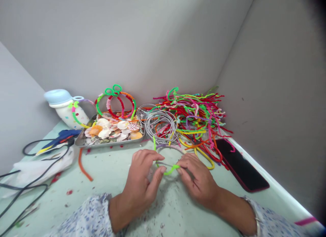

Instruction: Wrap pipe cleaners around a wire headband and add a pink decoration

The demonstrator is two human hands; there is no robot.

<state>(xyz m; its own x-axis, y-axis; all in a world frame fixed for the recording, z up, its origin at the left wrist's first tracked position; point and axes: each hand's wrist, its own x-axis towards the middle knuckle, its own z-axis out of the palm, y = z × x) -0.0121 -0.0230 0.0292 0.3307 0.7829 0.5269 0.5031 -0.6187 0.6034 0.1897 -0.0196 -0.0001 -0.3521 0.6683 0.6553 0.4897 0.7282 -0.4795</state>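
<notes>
A bright green pipe cleaner (169, 170) runs between my two hands above the tabletop, close to a thin grey wire. My right hand (200, 181) pinches its right end between thumb and fingertips. My left hand (142, 177) curls round the left part of the pipe cleaner, its thumb and index finger bent toward each other. The palm hides some of that grip. Just beyond the fingers, a lilac fuzzy length (165, 146) curves along what looks like the far side of a hoop.
Behind stand a metal tray (109, 146) of seashells, finished pipe-cleaner hoops (122, 94), a grey wire coil (161, 126) and a heap of pipe cleaners (193, 108). A phone (241, 165) lies right. Leftward are a white bottle (71, 113), black cables (33, 182) and a plastic bag (38, 169).
</notes>
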